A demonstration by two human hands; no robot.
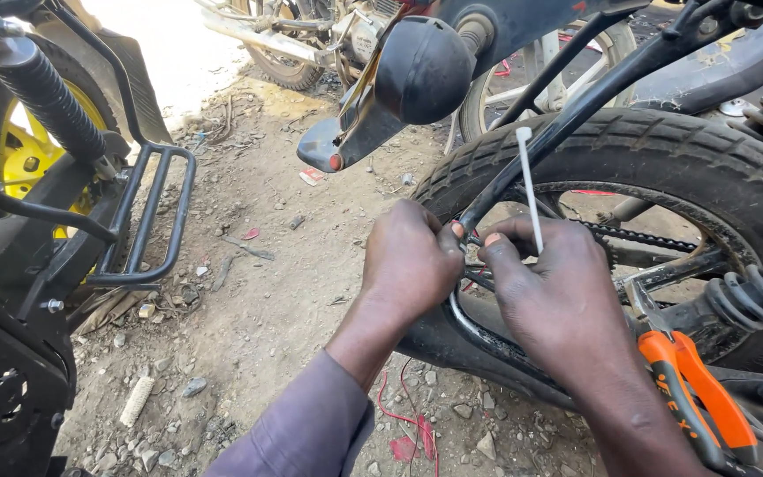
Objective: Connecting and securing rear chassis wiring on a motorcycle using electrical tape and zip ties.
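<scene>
While the head view looks down at a motorcycle's rear wheel, both hands meet at the black frame tube [567,115] where it crosses just above the tyre [664,159]. The left hand [412,261] is clenched around something at the tube; what it grips is hidden by its own fingers. The right hand [554,296] pinches the lower end of a white cable tie [528,190], thumb and forefinger tips closed on it, just beside the left thumb. The tie stands nearly upright, its long axis running from the right hand up and slightly left, with its free tip touching or just in front of the tube; I cannot tell which. The right hand is the nearer hand and the only one visibly on the tie. The tube slants from the hands up toward the upper right corner of the frame. Orange-handled pliers [695,397] lie at the right wrist, near the bottom right; whether they rest on the wheel or hang from something is unclear. A drive chain [655,240] and a coil shock spring [757,296] show behind the right hand. Underneath is bare dirt ground [258,300] with stones and red scraps, in sunlight outdoors. A yellow-wheeled vehicle with a black footrest rail [147,221] stands at the left edge, well apart. A black turn-signal housing [421,71] hangs above the hands.
</scene>
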